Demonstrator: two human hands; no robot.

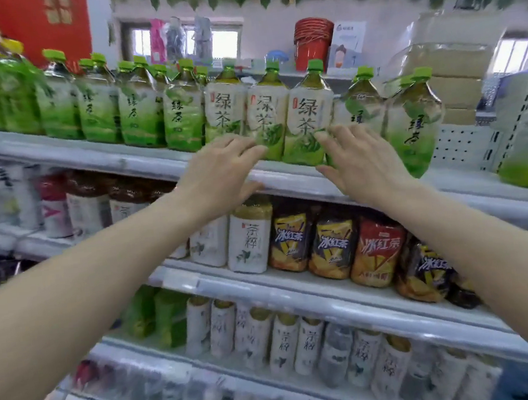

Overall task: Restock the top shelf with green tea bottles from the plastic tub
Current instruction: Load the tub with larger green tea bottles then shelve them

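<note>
Both arms are held up. Left hand [221, 168] and right hand [359, 159] are spread wide, nothing gripped, fingertips laid against the front green tea bottles [308, 122]. Top shelf [144, 160] is seen lined nearly end to end, so restocking is judged almost done. Plastic tub is not seen.

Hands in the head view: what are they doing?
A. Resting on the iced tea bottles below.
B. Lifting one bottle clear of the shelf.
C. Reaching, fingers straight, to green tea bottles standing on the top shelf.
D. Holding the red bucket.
C: the left hand and the right hand lie open against the lower labels of green tea bottles, which stand on the top shelf.
</note>
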